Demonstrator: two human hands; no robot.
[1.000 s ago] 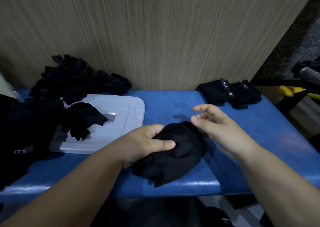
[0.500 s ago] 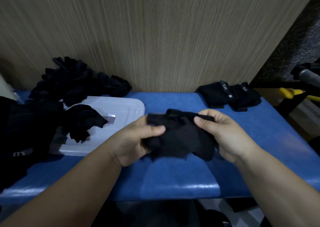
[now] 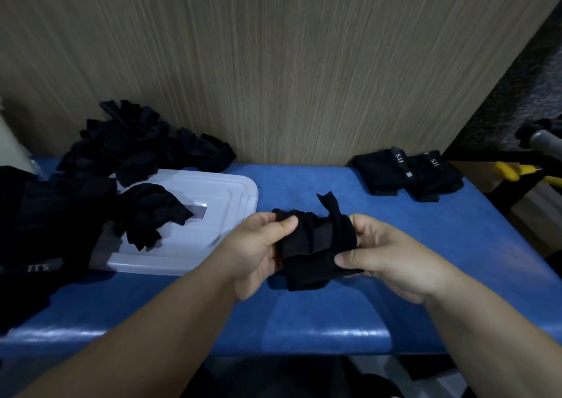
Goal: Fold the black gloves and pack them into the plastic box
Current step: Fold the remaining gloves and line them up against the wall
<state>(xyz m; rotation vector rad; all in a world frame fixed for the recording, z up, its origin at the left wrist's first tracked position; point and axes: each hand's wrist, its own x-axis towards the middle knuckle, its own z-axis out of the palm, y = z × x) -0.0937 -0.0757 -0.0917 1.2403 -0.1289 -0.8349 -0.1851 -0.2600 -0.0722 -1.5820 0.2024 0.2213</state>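
Both-handed, left grip [image 3: 258,245] and right grip [image 3: 383,254] pinching black glove [image 3: 316,245]

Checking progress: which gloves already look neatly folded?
The far-right pair, flat with logo bands showing. The back-left heap and the glove on the lid are crumpled; the near-left pile is too dark to judge.

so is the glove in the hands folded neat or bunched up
Bunched up: the black glove is crumpled between the left hand and right hand, one flap sticking up.
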